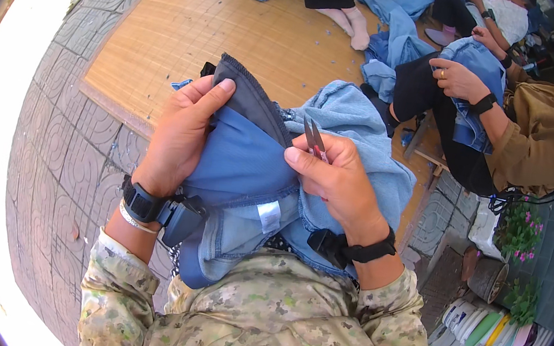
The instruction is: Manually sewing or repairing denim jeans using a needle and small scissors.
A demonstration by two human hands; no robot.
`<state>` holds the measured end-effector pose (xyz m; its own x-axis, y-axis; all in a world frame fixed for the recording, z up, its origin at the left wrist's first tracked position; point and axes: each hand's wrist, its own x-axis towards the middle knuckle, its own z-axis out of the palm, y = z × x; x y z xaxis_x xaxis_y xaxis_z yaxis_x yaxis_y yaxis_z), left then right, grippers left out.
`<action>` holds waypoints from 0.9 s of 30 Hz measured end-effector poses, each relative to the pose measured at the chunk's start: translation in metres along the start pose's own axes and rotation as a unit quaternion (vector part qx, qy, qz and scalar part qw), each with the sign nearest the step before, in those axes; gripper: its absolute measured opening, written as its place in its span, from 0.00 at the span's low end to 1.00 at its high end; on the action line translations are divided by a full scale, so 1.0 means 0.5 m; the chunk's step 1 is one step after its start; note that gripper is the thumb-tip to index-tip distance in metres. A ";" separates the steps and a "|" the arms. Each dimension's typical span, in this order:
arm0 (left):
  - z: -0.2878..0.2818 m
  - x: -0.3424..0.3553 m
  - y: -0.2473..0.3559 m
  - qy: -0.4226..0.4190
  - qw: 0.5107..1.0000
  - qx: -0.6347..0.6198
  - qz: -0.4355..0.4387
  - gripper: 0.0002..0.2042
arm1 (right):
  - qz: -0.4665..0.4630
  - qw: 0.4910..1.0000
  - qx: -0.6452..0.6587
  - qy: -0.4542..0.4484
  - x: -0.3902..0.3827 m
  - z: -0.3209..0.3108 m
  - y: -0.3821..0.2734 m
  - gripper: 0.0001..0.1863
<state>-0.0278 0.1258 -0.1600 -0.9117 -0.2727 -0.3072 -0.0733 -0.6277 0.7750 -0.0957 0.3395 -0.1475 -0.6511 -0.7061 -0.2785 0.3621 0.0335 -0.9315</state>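
Light-blue denim jeans [364,135] are spread over my lap, turned to show a medium-blue inner lining [237,158] and a small white label [269,215]. My left hand [186,127] pinches the top of a dark grey strip [246,90] with a serged edge, thumb on its face. Closed round small thread snips [316,143], my right hand [324,179] has its thumb at the lower end of that strip, with the pointed blades facing up.
A wooden board [128,65] with denim pieces [397,42] lies ahead on grey paving [52,145]. Socked feet [357,31] are at the top. Co-workers [524,127] handle jeans at the right. Flowering plants [519,230], pots and stacked containers [483,323] stand lower right.
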 end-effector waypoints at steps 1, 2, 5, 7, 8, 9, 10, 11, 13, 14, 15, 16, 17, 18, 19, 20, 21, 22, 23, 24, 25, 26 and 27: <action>-0.001 0.002 -0.001 -0.004 1.000 0.011 0.003 0.08 | 0.023 0.999 0.032 -0.010 -0.002 -0.002 0.000 0.08; -0.003 0.003 -0.002 -0.008 1.000 0.022 0.006 0.08 | 0.047 0.997 0.064 -0.020 -0.005 -0.002 0.000 0.08; -0.015 0.001 -0.010 -0.031 0.999 0.017 0.019 0.09 | -0.024 0.999 -0.044 -0.008 -0.014 0.009 0.012 0.06; -0.022 -0.006 -0.009 -0.039 0.999 0.012 0.027 0.09 | -0.069 0.987 -0.137 0.039 -0.028 0.014 0.027 0.06; -0.014 -0.011 -0.010 -0.044 0.998 0.008 0.036 0.10 | -0.111 0.964 -0.227 0.082 -0.036 0.016 0.033 0.06; 0.000 -0.023 -0.011 0.011 0.999 0.025 0.042 0.08 | -0.128 0.963 -0.213 0.107 -0.042 0.020 0.037 0.05; -0.013 -0.033 -0.009 0.008 0.999 0.025 0.041 0.08 | -0.129 0.962 -0.214 0.110 -0.051 0.025 0.031 0.05; -0.041 -0.041 -0.003 -0.056 0.994 0.038 0.080 0.09 | -0.140 0.960 -0.210 0.125 -0.063 0.029 0.023 0.05; -0.034 -0.066 0.007 -0.096 0.980 0.103 0.141 0.10 | -0.183 0.933 -0.277 0.137 -0.088 0.013 0.023 0.06; -0.039 -0.073 0.008 -0.099 0.980 0.101 0.139 0.10 | -0.180 0.933 -0.279 0.140 -0.103 0.004 0.020 0.06; -0.050 -0.078 0.011 -0.120 0.974 0.116 0.155 0.11 | -0.209 0.911 -0.327 0.142 -0.119 -0.002 0.013 0.07; -0.052 -0.086 0.014 -0.141 0.966 0.132 0.172 0.11 | -0.238 0.885 -0.373 0.143 -0.140 -0.010 0.008 0.09; -0.051 -0.098 0.014 -0.096 0.967 0.159 0.175 0.12 | -0.215 0.879 -0.410 0.114 -0.161 -0.024 0.013 0.14; -0.057 -0.105 0.014 -0.093 0.968 0.159 0.173 0.12 | -0.213 0.880 -0.409 0.111 -0.176 -0.032 0.019 0.14; -0.064 -0.112 0.018 -0.088 0.967 0.155 0.181 0.12 | -0.208 0.852 -0.469 0.102 -0.193 -0.037 0.021 0.17; -0.067 -0.117 0.020 -0.085 0.967 0.150 0.188 0.13 | -0.203 0.820 -0.527 0.093 -0.211 -0.041 0.026 0.20; -0.065 -0.123 0.024 -0.068 0.967 0.158 0.187 0.13 | -0.180 0.792 -0.577 0.085 -0.229 -0.047 0.036 0.24; -0.065 -0.126 0.023 -0.070 0.967 0.157 0.186 0.13 | -0.179 0.792 -0.577 0.087 -0.244 -0.051 0.050 0.24; -0.065 -0.129 0.022 -0.059 0.966 0.161 0.192 0.13 | -0.165 0.767 -0.614 0.088 -0.256 -0.056 0.064 0.26; -0.064 -0.130 0.022 -0.047 0.965 0.166 0.199 0.13 | -0.150 0.740 -0.649 0.089 -0.266 -0.059 0.072 0.27; -0.061 -0.130 0.023 -0.047 0.965 0.166 0.198 0.13 | -0.150 0.741 -0.648 0.089 -0.271 -0.063 0.071 0.27; -0.056 -0.130 0.023 -0.051 0.963 0.175 0.197 0.13 | -0.176 0.755 -0.626 0.090 -0.276 -0.067 0.070 0.25; -0.053 -0.130 0.023 -0.054 0.961 0.184 0.197 0.14 | -0.201 0.767 -0.602 0.091 -0.281 -0.071 0.068 0.24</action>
<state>0.0411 0.1170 -0.1456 -0.9336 -0.3457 0.0938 0.1658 -0.1849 0.9687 -0.0155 0.4651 -0.1485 -0.6714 -0.7232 0.1620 -0.6996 0.5463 -0.4606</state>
